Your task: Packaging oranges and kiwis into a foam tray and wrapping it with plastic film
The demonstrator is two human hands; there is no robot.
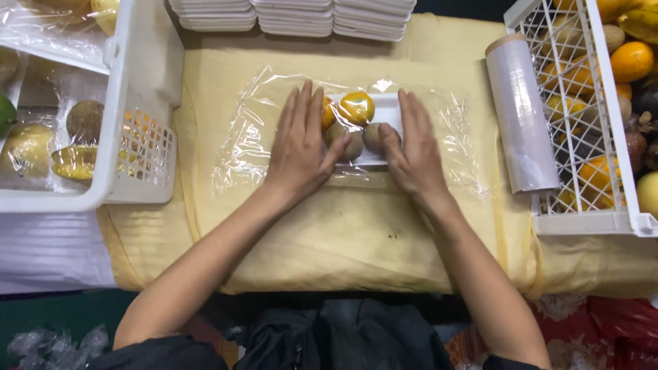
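Four fruits (353, 123), two orange-yellow and two brownish, sit close together on a small white tray (391, 113) that rests on a sheet of clear film (253, 116), near the middle of the table and toward its far edge. The left hand (298, 144) lies flat over the tray's left end, fingers spread and pointing away from the person, thumb touching the nearer brown fruit; it grips nothing. The right hand (411, 147) lies likewise open on the tray's right end, thumb against the other brown fruit, palm down. Placed so, the hands appear to steady tray and fruit from both sides and press the film beneath; whether any film already passes over the fruit cannot be told from this view.

The film spreads well beyond the tray on all sides, leaving margin to fold. It lies on a yellow cloth (329, 240) covering the table. A roll of clear film (521, 116) lies just right of the sheet, against a white lattice crate (582, 103) of loose orange and dark fruit at the table's right edge, within reach of the right hand. At the left edge a white basket (130, 137) holds trays of fruit already under film. A row of stacked empty white trays (295, 17) stands along the far edge, behind the sheet.
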